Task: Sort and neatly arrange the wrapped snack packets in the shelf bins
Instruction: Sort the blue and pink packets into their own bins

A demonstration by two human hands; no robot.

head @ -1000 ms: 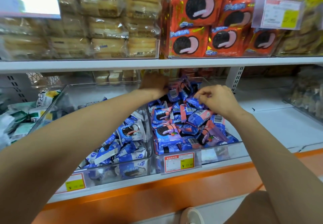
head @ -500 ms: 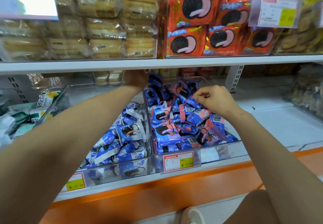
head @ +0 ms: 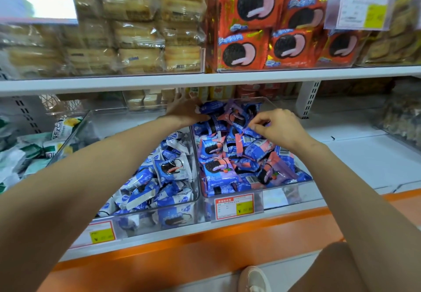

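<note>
Right bin [head: 273,195], clear plastic: blue-and-pink packets [head: 230,171], glossy, a black sandwich biscuit printed on the front, barcodes on the backs, heaped loose at all angles. Left bin [head: 145,217]: blue-and-white packets [head: 168,166], same biscuit print. My right hand [head: 280,127], fingers curled, pinches a blue packet [head: 251,133] atop the heap. My left hand [head: 186,112] lies on packets at the right bin's back; I cannot tell whether it grips.

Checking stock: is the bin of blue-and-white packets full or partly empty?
Partly empty: blue-and-white packets heap at the front of the clear bin; its back is bare.
</note>
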